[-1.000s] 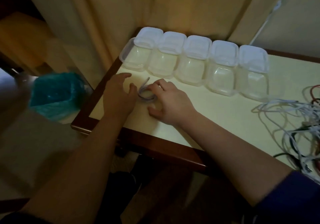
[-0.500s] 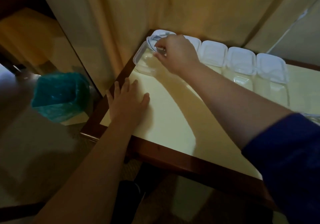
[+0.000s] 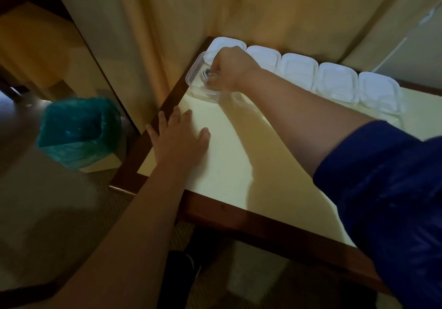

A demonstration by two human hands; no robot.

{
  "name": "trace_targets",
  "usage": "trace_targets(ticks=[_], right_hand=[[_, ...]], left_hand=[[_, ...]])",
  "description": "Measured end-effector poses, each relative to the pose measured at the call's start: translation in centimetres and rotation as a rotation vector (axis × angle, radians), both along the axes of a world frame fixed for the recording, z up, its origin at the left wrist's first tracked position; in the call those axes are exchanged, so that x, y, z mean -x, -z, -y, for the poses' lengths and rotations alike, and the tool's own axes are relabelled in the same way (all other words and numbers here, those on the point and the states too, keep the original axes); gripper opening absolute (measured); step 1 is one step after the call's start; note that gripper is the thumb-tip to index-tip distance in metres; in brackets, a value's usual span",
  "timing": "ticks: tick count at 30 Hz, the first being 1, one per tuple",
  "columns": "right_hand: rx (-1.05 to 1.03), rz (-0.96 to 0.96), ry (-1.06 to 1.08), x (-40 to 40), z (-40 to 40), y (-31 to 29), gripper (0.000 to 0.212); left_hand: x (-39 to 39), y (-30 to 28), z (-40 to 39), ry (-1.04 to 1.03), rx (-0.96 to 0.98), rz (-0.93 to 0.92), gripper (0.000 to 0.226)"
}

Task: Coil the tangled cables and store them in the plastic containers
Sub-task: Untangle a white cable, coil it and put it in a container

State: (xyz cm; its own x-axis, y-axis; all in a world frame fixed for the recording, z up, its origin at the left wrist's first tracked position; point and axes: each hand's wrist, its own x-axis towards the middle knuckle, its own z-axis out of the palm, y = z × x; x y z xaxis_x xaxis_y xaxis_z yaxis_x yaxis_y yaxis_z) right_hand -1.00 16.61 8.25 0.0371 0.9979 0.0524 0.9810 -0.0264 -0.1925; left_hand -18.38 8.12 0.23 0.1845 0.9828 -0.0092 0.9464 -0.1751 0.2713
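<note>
The right hand (image 3: 227,68) is pinching the coiled cable (image 3: 207,73) directly above the leftmost plastic container (image 3: 195,86); the left hand (image 3: 180,139) is lying flat, fingers apart, on the surface (image 3: 239,165) nearer the person.

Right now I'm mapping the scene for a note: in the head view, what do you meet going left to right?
Teal plastic bin bag → left hand flat on the cream tabletop → right hand in the leftmost clear plastic container → four more lidded clear containers.
</note>
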Motion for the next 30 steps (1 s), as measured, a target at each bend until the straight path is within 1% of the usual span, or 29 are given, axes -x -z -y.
trace_targets(ticks=[2,4,6,9,12,15,19,23,24,28,30], right_hand=[[-0.071,-0.199,0.018,-1.0,3.1,-1.1,0.030],[-0.164,-0.312,0.032,-2.4,8.2,-2.1,0.027],[-0.196,-0.365,0.076,-4.2,14.4,-2.6,0.022],[-0.178,-0.424,0.190,-6.8,23.6,-2.8,0.017],[-0.171,-0.509,0.331,-9.5,31.3,-3.0,0.013],[-0.194,-0.538,0.426,-12.7,36.9,-2.5,0.007],[-0.342,-0.641,0.501,-16.3,41.5,-1.5,0.006],[-0.476,-0.732,0.534,-18.7,43.5,-1.1,0.007],[-0.495,-0.758,0.547,-19.3,44.0,-1.0,0.007],[-0.516,-0.808,0.580,-21.0,45.4,-0.4,0.006],[-0.490,-0.792,0.602,-21.3,45.3,0.1,0.006]], left_hand=[[-0.8,-0.5,0.5,0.014,-0.011,0.065,0.064],[-2.1,-1.3,1.5,0.046,-0.060,0.167,0.059],[-4.2,-2.2,3.1,0.101,-0.148,0.222,0.052],[-7.5,-3.3,5.5,0.214,-0.253,0.302,0.044],[-11.0,-4.1,8.1,0.339,-0.266,0.438,0.042],[-14.9,-4.2,11.2,0.484,-0.243,0.567,0.036],[-19.8,-3.7,15.2,0.683,-0.139,0.655,0.024],[-23.1,-3.2,18.0,0.780,-0.025,0.654,0.019],[-23.7,-2.9,18.4,0.795,-0.010,0.636,0.021],[-25.9,-1.8,19.0,0.836,-0.012,0.546,0.043],[-26.8,-1.5,19.2,0.851,-0.025,0.544,0.042]])
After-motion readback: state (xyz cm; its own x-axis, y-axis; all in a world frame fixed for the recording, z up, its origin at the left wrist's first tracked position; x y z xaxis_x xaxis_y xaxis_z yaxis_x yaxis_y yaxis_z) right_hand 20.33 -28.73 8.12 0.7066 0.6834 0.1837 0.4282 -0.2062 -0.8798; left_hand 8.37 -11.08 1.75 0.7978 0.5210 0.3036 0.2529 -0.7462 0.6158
